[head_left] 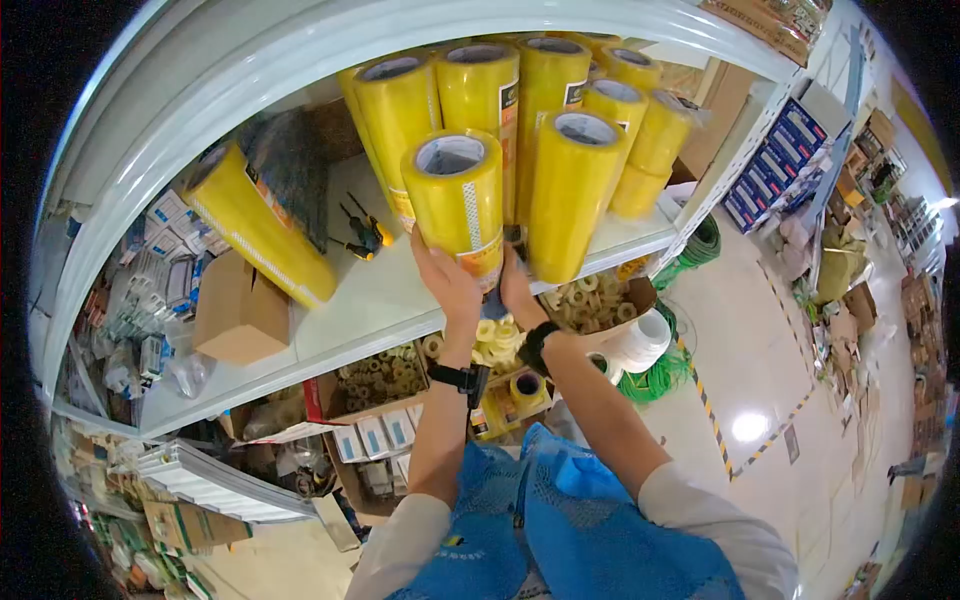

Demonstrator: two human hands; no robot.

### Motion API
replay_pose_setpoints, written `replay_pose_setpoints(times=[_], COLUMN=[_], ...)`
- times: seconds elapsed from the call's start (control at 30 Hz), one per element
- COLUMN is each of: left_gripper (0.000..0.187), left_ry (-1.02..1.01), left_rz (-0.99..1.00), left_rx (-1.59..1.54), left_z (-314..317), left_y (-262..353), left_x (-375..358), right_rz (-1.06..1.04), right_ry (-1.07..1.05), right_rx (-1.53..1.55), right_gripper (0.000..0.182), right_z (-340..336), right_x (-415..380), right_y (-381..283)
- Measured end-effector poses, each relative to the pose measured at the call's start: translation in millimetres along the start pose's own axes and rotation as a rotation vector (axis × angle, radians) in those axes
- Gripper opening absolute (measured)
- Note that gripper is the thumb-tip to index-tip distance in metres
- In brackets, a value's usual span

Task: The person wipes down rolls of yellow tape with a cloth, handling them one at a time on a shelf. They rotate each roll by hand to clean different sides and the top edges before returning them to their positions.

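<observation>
Yellow tape cylinder (450, 200): glossy, hollow; left hand (450, 287), right hand (517, 286) clasping sides.

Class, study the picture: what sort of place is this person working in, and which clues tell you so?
Probably a stockroom or hardware shop: yellow tape rolls stand stacked on a white shelf, small pale rolls lie below, and black-and-yellow lines mark the floor.
</observation>
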State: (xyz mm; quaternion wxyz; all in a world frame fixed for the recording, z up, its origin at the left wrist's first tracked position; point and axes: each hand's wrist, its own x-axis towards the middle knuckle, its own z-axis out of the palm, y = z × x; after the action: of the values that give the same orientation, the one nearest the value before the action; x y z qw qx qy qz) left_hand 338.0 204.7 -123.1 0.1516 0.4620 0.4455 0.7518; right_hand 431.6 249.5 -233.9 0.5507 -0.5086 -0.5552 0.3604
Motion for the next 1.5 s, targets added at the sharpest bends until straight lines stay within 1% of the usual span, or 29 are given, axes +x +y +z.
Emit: replay_pose_setpoints(times=[0.03,0.07,0.13,0.17,0.2,0.23,0.27,0.33,0.37,0.4,0.43,0.53,0.6,0.67,0.77,0.87,0.9,0.93,0.97,1.03,1.07,1.13,1.17,1.23,1.27,1.3,1.33,1.43,1.5], left_gripper=[0.053,0.053,0.054,0.054,0.055,0.056,0.056,0.057,0.057,0.058,0.059,0.060,0.060,0.060,0.060,0.061,0.062,0.063,0.063,0.066,0.066,0.068,0.068,0.071,0.071,0.071,0.070,0.069,0.067], left_ry=[0.028,0.023,0.004,-0.008,-0.028,-0.042,-0.042,0.010,0.009,0.009,0.006,-0.008,-0.012,-0.005,0.020,-0.016,0.008,0.029,0.024,0.032,0.023,0.012,0.003,0.004,-0.002,-0.004,-0.003,0.005,0.013], left_rz=[0.044,0.044,0.093,0.083,0.009,-0.061,-0.062,0.089,0.084,0.107,0.130,0.116,0.110,0.104,0.091,-0.029,0.025,0.080,0.079,0.096,0.095,0.041,0.041,0.046,0.047,0.052,0.059,0.027,0.054], left_rx=[0.027,0.025,0.017,0.023,-0.048,-0.123,-0.125,-0.022,-0.018,-0.017,-0.018,-0.091,-0.074,-0.059,-0.079,-0.180,-0.113,-0.048,-0.050,-0.044,-0.043,-0.061,-0.059,-0.078,-0.075,-0.063,-0.052,-0.020,-0.033], left_z=[0,1,0,-4,-4,-2,0,0,-1,-1,-1,0,-2,-2,0,-2,-1,0,1,2,1,0,0,0,-1,-1,-1,-2,0], left_y=[2,2,0,0,-1,-2,-3,-6,-8,-10,-11,-17,-18,-19,-26,-31,-28,-24,-22,-19,-19,-21,-19,-15,-18,-23,-23,-18,-17], left_x=[-3,-1,-1,-5,-5,-2,0,0,0,0,1,1,2,2,2,0,1,2,3,2,1,0,0,0,0,0,2,-2,1], right_rz=[-0.197,-0.025,0.156,0.068,-0.029,-0.030,0.016,0.040,0.056,0.025,-0.085,-0.232,-0.269,-0.161,-0.162,-0.110,-0.062,-0.083,-0.083,0.235,0.239,0.108,0.110,0.143,0.272,0.275,0.200,0.127,0.155], right_ry=[-0.008,-0.032,-0.057,0.023,0.105,0.110,0.067,0.022,0.001,0.014,0.050,0.066,0.039,-0.023,-0.030,-0.027,-0.004,0.005,0.011,-0.005,0.002,-0.035,-0.027,-0.049,0.004,0.006,-0.026,-0.045,-0.025], right_rx=[-0.086,-0.143,-0.199,-0.226,-0.252,-0.252,-0.105,0.109,0.215,0.162,0.178,0.243,0.293,0.504,0.543,0.499,0.456,0.429,0.429,0.112,0.116,0.622,0.627,0.090,0.445,0.450,0.378,0.193,0.341], right_gripper=[0.051,0.051,0.052,0.055,0.058,0.058,0.061,0.062,0.063,0.062,0.062,0.058,0.055,0.053,0.057,0.063,0.064,0.061,0.061,0.064,0.064,0.060,0.060,0.055,0.048,0.048,0.046,0.043,0.046], right_z=[-8,-7,-1,3,5,0,-6,-5,-4,-7,-5,-8,-11,-14,-7,-1,-2,-6,-6,-5,-3,3,3,4,12,15,16,16,18], right_x=[-13,-16,-17,-18,-14,-10,-10,13,25,30,42,72,75,76,79,71,62,46,44,40,39,35,28,11,16,18,19,17,20], right_y=[1,0,0,0,-1,-23,-61,-78,-87,-109,-122,-165,-187,-196,-166,-125,-119,-124,-112,-82,-58,-13,-5,13,34,50,57,69,63])
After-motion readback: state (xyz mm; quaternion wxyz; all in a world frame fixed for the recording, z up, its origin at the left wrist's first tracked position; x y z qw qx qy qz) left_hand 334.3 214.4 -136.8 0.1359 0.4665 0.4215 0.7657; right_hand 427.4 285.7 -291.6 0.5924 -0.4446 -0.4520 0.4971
